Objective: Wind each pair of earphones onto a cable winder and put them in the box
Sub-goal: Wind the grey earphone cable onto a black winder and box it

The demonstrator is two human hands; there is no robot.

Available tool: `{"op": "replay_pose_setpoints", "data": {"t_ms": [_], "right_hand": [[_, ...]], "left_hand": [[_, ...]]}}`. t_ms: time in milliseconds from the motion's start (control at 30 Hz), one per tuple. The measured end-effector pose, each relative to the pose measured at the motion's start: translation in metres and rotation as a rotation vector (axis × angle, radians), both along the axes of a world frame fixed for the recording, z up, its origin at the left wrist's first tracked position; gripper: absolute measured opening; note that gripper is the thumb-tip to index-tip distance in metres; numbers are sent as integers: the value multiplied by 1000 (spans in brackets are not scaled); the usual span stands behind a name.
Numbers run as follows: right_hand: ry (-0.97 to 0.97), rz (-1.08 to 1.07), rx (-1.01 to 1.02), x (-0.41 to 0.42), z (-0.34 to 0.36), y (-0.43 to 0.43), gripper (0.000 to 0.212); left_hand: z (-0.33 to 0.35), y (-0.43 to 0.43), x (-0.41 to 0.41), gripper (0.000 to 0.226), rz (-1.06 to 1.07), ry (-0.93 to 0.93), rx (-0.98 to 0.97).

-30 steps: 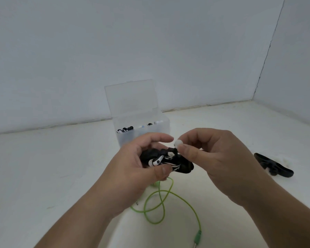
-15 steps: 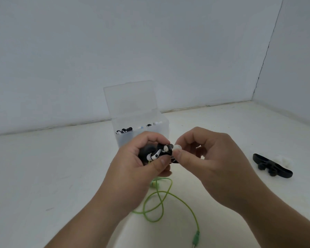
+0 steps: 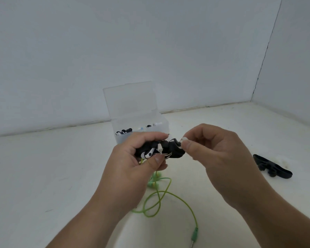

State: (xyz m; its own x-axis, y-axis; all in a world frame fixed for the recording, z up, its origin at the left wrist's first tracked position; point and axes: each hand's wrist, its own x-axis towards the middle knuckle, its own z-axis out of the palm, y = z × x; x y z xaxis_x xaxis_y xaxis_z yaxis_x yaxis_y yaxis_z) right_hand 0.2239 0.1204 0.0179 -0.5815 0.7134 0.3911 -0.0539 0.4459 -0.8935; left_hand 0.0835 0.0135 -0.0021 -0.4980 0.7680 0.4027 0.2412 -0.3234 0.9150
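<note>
Black cable winder [image 3: 170, 151] wrapped with white earphone cord sits in the left hand's [image 3: 132, 169] curled grip, above the white worktop [image 3: 43, 176]. The right hand's [image 3: 218, 156] grip pinches a white earbud [image 3: 183, 139] at its right end. A clear plastic box [image 3: 141, 122] stands open just behind.

A small, plain work corner, more like a staged tabletop booth than a lived-in room. A smooth, pale grey-white back wall [image 3: 150, 42] meets a matching side wall [image 3: 297, 59] at a thin dark seam [image 3: 265, 56] on the right. Both walls stand directly on an off-white desk [image 3: 43, 176], with a rough, slightly dirty joint along their base. The desk surface shows faint scuffs and marks. The few small things on it suggest a sorting or packing job: a clear plastic box [image 3: 159, 130] with its hinged lid [image 3: 131, 101] upright, loose green earphones [image 3: 183, 199], and a black cable winder [image 3: 272, 167].
</note>
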Motion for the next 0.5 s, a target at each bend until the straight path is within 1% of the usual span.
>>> {"op": "replay_pose_setpoints", "data": {"t_ms": [133, 367, 467, 500], "right_hand": [[-20, 8, 7, 1, 0, -3, 16], [-31, 6, 81, -2, -4, -4, 13], [-48, -2, 107, -1, -4, -3, 13], [-60, -9, 129, 0, -4, -2, 14]], "left_hand": [[1, 0, -2, 39, 42, -28, 12], [-1, 0, 7, 42, 99, 148, -59], [-2, 0, 9, 38, 92, 112, -54], [-2, 0, 8, 40, 91, 89, -67]]}}
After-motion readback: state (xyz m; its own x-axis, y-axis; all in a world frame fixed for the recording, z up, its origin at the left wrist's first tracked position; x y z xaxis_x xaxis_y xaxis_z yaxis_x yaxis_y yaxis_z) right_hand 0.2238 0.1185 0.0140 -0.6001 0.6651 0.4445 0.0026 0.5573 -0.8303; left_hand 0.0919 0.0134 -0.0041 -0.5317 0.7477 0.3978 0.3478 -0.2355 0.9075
